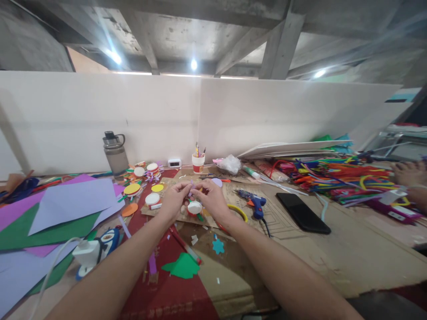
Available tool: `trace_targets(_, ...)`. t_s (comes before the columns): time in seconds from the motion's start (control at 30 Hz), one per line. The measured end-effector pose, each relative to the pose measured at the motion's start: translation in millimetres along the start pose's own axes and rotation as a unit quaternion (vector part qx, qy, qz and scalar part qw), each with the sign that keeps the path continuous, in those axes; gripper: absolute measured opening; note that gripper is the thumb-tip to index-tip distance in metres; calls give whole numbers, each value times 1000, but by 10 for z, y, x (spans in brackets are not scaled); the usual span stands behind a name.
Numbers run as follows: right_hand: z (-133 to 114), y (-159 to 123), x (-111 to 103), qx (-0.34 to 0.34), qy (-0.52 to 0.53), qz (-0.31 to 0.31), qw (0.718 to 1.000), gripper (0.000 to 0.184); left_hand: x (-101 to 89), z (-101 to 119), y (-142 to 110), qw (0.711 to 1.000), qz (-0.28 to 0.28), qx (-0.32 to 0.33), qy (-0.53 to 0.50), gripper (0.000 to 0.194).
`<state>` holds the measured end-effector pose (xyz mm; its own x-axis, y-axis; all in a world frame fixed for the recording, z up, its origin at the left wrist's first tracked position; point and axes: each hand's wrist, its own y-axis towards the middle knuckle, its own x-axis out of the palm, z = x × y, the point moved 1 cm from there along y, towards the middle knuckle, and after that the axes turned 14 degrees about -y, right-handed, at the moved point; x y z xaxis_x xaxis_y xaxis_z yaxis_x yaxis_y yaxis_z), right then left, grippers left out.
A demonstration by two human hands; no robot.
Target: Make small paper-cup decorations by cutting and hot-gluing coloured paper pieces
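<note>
My left hand [174,202] and my right hand [214,199] meet over the middle of the table, fingertips pinched on a small purple paper strip [191,188]. Just below the fingers stands a small round drum-like piece [194,207] with a white top, a red side and a bit of green at its base. To the left of my left hand is a similar white-topped piece [152,199], with a yellow paper disc [157,188] behind it. A lilac disc [216,182] lies behind my right hand. A roll of yellow tape [240,212] is beside my right wrist.
A blue glue gun [256,205] and black phone [302,212] lie to the right, before bundled pipe cleaners [333,175]. Coloured paper sheets [73,200], a power strip [110,240] and a bottle [115,153] are left. Another person's hand [408,173] is at far right.
</note>
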<state>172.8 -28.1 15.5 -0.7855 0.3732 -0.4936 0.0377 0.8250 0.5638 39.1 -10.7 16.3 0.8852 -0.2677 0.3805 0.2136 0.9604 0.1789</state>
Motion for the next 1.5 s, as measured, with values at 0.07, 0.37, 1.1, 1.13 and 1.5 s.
trace_targets(0.07,-8,-4,-4,0,4,3,1000,14,-3,-11,9,1000,0,5,8,31)
trace_targets(0.37,-50,2,-45,-5,15,6,1000,17,-27,-2,3,998,-11,27,60,28)
trace_targets(1.1,-72,25,-153,8,4,31,999,10,35,93,-65,984,-30,74,160,30)
trace_targets(1.13,-72,26,-155,9,4,31,999,10,33,89,-64,984,-30,76,161,30)
trace_targets(1.5,-28,47,-143,14,44,19,999,17,6,89,-50,975,-45,101,191,26)
